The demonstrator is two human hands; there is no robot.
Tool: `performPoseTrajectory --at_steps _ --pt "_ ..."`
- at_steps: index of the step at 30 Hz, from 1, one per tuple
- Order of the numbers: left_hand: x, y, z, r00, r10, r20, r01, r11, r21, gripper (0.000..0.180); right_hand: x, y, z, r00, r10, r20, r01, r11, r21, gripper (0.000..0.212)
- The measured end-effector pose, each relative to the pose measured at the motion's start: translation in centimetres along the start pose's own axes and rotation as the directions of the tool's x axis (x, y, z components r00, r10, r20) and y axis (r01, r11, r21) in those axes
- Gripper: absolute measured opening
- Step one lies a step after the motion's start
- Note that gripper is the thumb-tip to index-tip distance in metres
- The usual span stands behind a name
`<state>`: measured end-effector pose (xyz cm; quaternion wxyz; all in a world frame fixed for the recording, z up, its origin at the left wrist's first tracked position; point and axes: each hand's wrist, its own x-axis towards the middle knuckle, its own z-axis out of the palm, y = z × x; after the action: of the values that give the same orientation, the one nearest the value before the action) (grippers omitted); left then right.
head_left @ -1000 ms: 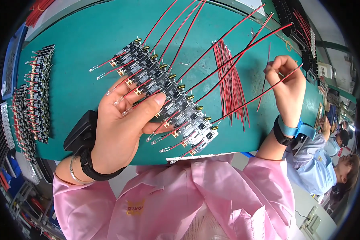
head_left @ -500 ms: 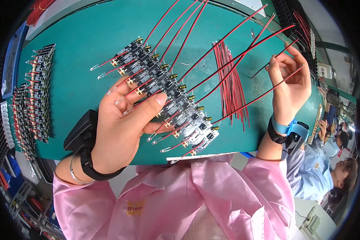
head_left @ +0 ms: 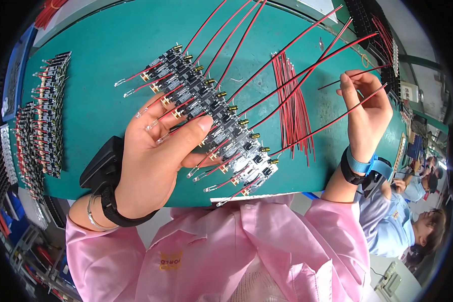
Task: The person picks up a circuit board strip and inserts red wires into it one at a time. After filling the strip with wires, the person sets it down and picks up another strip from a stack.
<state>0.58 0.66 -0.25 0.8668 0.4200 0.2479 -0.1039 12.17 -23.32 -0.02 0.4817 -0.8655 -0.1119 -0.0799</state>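
My left hand (head_left: 153, 161) grips a strip of joined circuit boards (head_left: 220, 111), thumb on top and fingers underneath, tilted above the bench. Short red leads with small clear tips stick out along its near-left side; long red-and-black wires (head_left: 293, 83) fan out from several boards on the far-right side. My right hand (head_left: 370, 113) is raised at the right, thumb and fingers closed on a separate red-and-black wire (head_left: 331, 85). One of the strip's long wires ends in front of that hand's fingers. Under the fanned wires lies a bundle of loose red-and-black wires (head_left: 293, 116).
The green bench mat (head_left: 100, 95) lies beneath. Stacked circuit board strips (head_left: 50, 116) with red leads stand at the left. More red wires (head_left: 50, 11) lie at the far left corner. A black rack (head_left: 370, 22) stands at the far right. Co-workers (head_left: 395, 221) sit beyond the right edge.
The board strip has shifted very slightly right in the picture. My right hand has turned a little, its fingers curling lower around the wire, which it still holds.
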Motion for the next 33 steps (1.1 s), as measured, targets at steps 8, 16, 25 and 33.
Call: performPoseTrajectory --at_steps 8,16,25,33 --pt "0.0 -0.2 0.2 1.000 0.011 -0.011 -0.011 1.000 0.001 0.029 0.3 0.8 -0.1 0.988 0.103 0.117 -0.087 0.987 -0.135 0.012" --pt "-0.1 0.0 0.0 0.999 0.032 -0.018 -0.032 0.999 -0.019 0.029 -0.3 -1.0 -0.4 0.927 0.242 0.287 -0.218 0.970 -0.111 0.011" --pt "0.2 0.1 -0.3 0.997 0.069 -0.047 -0.071 0.997 -0.025 0.028 -4.0 -4.9 1.3 0.819 0.158 0.552 -0.411 0.832 0.373 0.007" --pt "0.3 0.0 -0.2 0.996 0.077 -0.042 -0.079 0.997 -0.025 0.030 -4.1 -4.6 1.1 0.804 0.042 0.593 -0.304 0.886 0.349 0.009"
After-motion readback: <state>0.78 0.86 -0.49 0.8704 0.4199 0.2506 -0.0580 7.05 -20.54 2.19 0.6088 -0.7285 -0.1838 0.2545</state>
